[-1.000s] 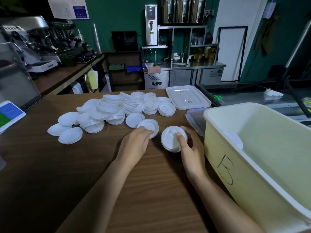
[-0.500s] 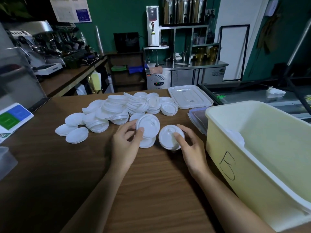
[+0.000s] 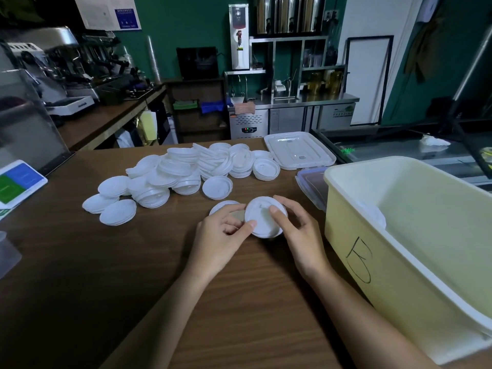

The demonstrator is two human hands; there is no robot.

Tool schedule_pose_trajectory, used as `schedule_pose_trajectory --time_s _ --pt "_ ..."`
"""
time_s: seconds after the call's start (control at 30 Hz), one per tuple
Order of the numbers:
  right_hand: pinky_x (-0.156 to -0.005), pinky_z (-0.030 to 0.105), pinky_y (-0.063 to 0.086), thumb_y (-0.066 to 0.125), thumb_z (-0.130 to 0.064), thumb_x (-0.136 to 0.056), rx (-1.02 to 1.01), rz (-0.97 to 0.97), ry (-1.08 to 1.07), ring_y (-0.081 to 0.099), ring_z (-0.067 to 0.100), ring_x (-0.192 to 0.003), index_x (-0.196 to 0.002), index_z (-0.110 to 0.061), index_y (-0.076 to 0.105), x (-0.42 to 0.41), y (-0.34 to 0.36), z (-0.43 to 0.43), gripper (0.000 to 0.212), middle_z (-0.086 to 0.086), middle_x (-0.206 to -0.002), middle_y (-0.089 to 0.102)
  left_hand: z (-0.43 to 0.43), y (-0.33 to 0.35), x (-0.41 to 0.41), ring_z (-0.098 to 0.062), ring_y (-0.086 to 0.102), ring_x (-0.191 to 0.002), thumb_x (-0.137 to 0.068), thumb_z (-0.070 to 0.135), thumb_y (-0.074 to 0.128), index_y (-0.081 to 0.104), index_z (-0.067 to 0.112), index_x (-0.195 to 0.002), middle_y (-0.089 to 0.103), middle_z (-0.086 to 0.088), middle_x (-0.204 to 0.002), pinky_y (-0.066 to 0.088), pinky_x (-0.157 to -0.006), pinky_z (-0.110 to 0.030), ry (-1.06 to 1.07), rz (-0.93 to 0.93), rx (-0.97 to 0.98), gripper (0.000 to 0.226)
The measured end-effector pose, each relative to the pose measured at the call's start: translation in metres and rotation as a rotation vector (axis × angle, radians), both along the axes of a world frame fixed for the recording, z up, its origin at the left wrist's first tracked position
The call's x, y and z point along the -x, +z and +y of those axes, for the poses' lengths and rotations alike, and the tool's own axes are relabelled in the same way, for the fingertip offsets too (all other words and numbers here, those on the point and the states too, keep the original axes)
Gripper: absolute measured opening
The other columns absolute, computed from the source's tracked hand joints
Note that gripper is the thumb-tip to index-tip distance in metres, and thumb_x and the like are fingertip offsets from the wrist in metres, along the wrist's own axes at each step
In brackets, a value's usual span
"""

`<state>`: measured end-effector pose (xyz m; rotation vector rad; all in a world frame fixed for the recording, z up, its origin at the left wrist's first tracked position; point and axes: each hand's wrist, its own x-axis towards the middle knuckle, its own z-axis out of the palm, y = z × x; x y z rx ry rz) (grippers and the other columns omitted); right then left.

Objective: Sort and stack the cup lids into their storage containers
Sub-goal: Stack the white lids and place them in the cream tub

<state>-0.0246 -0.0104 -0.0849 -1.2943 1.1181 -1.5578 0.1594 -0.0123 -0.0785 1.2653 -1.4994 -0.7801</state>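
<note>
Left hand and right hand both grasp one short stack of white lids, thumbs on its top and rim, over the wooden counter. A single lid lies flat behind the left fingers. Beyond, a loose heap of lids is spread on the counter. At right stands a yellow bin bearing a hand-drawn mark; it holds a white object, probably lids. Behind it lie a clear container cover and a clear box, contents not discernible.
</note>
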Motion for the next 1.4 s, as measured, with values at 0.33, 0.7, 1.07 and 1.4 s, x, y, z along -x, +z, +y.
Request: schedule_pose_trajectory --time_s 0.33,0.7,1.07,1.4 --pt "-0.101 0.021 0.047 0.072 -0.026 -0.098 0.025 0.052 -0.097 0.064 -0.001 -0.117 -0.119 -0.027 0.073 0.002 -0.006 -0.004 0.020 -0.020 -0.119 0.072 -0.007 -0.002 -0.026 -0.006 0.062 -0.102 -0.089 0.032 0.080 0.075 0.027 -0.117 0.071 0.017 -0.108 0.052 -0.089 -0.029 0.028 -0.552 0.276 0.029" --pt "-0.104 0.027 0.048 0.073 -0.031 -0.098 -0.013 0.060 -0.095 0.064 0.000 -0.119 -0.119 -0.030 0.073 0.000 -0.006 -0.006 0.021 -0.019 -0.121 0.072 -0.011 0.002 -0.030 -0.009 0.060 -0.072 -0.073 0.012 0.092 0.076 0.023 -0.091 0.063 0.013 -0.076 0.055 -0.071 -0.038 0.098 -0.499 0.210 0.026" --pt "-0.081 0.012 0.048 0.069 -0.016 -0.097 -0.023 0.015 -0.036 0.067 0.006 -0.109 -0.114 -0.030 0.071 0.001 -0.005 -0.004 0.022 -0.016 -0.112 0.074 0.003 0.032 -0.016 -0.019 0.076 -0.101 -0.093 0.002 0.073 0.063 0.019 -0.137 0.073 -0.005 -0.110 0.064 -0.080 -0.034 0.019 0.389 -0.038 0.048" --pt "-0.100 0.049 0.054 0.061 -0.038 -0.085 -0.062 -0.029 -0.004 0.068 0.019 -0.112 -0.106 -0.038 0.071 0.000 -0.003 -0.005 0.023 -0.010 -0.114 0.074 0.001 0.007 0.006 -0.012 0.074 -0.082 -0.064 0.038 0.095 0.071 0.018 -0.101 0.077 0.007 -0.092 0.060 -0.076 -0.031 0.042 0.131 -0.082 0.049"
